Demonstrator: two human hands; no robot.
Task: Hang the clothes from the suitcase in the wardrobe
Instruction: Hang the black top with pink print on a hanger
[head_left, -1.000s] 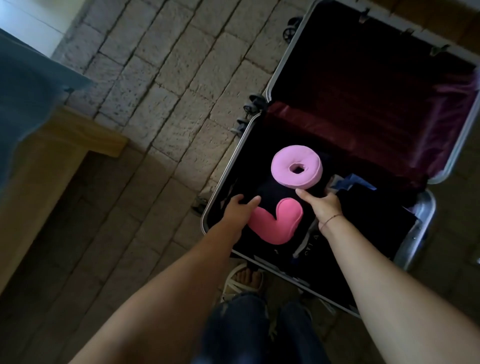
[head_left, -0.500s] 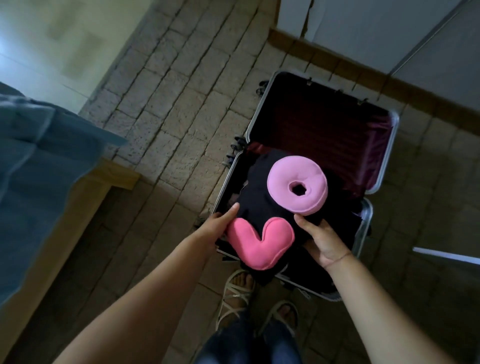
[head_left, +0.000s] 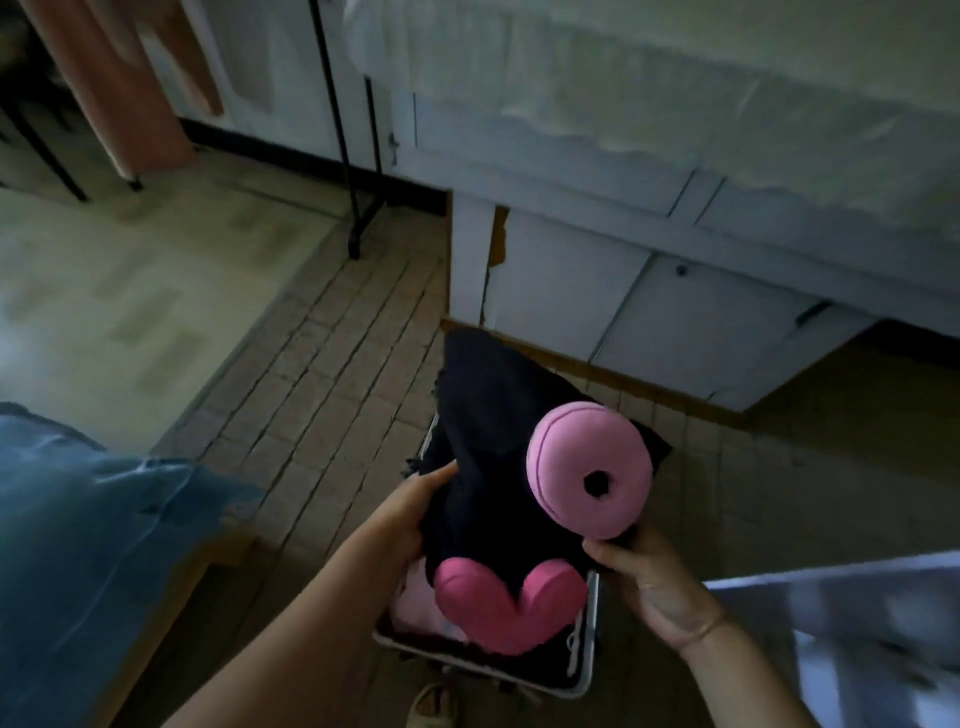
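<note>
Underfoot, brick-pattern tiled floor (head_left: 332, 364), dim and warm-toned; nearer than the hands, a sandalled foot (head_left: 434, 704) at the bottom edge. Left of the left hand (head_left: 408, 512), blue bedding (head_left: 88, 545) over a wooden bed edge (head_left: 218, 551). Right of the right hand (head_left: 652, 587), a pale blurred cloth (head_left: 841, 639), too smeared to name further.

Both hands gripping a black garment (head_left: 498, 447), lifted up: left closed on its left edge, thumb on top; right closed on its lower right corner, a thin bracelet at the wrist. Sewn or stuck on the garment, a pink ring (head_left: 589, 470) just above the right hand and a deeper pink heart (head_left: 506, 603) between the two hands. Directly under the hands, the open suitcase (head_left: 584, 670), mostly hidden by the garment, only its silvery rim and some dark and pale contents showing.

Beyond the hands, a white cabinet (head_left: 597, 291) with panelled doors, chipped at one edge, wooden skirting along its base. Farther and left of the left hand, a black rack leg (head_left: 358, 197) on a paler floor patch, then a hanging pink cloth (head_left: 130, 88) at the far left.
</note>
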